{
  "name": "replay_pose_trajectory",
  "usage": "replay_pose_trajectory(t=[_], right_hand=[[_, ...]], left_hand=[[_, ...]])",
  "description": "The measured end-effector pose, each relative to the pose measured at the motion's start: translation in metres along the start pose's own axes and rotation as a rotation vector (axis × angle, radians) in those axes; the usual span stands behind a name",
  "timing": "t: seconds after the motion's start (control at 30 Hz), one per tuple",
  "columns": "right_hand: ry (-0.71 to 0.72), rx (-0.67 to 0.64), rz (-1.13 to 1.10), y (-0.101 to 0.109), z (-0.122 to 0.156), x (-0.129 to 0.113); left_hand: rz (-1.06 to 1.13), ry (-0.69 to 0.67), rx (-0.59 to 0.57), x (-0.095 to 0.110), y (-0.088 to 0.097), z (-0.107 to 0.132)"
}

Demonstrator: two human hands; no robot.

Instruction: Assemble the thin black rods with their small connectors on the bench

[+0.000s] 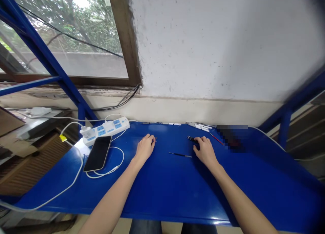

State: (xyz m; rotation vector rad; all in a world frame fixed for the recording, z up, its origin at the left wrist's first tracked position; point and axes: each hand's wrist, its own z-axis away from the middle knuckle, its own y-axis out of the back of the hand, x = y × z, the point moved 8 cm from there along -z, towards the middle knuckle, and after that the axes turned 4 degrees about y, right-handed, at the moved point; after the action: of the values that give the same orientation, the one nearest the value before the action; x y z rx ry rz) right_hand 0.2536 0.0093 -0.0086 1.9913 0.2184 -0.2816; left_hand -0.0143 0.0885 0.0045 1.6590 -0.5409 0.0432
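Well, the right hand (205,151) sits just right of the middle of the frame, curled low over a small black pronged thing (191,138). Its fingers touch the thing, and the thin prongs poke out to the left. The hand looks narrow and closed in, but it cannot be told if it truly grips the thing. The left hand (144,148) is curled too, just left of the middle. Its fingertips (153,138) are right by a tiny dark bit (155,139), which is too small to make out. It cannot be told if this hand holds that bit.

Tiny things like these are best moved slowly with the fingertips, with the wrists kept low and steady.

Between the hands lies a thin black stick (180,155) with a gray tip, on a shiny blue table (165,193). Near the back edge, up and to the right, lie some white sticks (201,126) and a thin red stick (216,138). A blurred patch (232,137) hides whatever is beside them. At the left are a white power strip (104,131), a black phone (98,154) and a white cable (113,166). A window (76,34) fills the upper left of the frame, and a white wall (215,41) fills the upper right.
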Motion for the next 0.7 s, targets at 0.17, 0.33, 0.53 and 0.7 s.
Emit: replay_pose_trajectory(t=[0.17, 0.33, 0.53, 0.7], right_hand=[[-0.042, -0.019, 0.025, -0.002, 0.0, 0.006], [-0.041, -0.039, 0.037, -0.003, 0.0, 0.007], [-0.025, -0.038, 0.021, -0.005, -0.001, 0.008], [-0.007, -0.068, -0.077, -0.009, -0.004, 0.007]], left_hand=[[0.027, -0.035, -0.025, 0.003, -0.003, 0.0], [0.049, -0.086, -0.066, 0.012, -0.008, 0.002], [0.143, -0.096, -0.033, 0.014, -0.011, 0.001], [0.398, -0.119, -0.011, 0.021, -0.009, 0.001]])
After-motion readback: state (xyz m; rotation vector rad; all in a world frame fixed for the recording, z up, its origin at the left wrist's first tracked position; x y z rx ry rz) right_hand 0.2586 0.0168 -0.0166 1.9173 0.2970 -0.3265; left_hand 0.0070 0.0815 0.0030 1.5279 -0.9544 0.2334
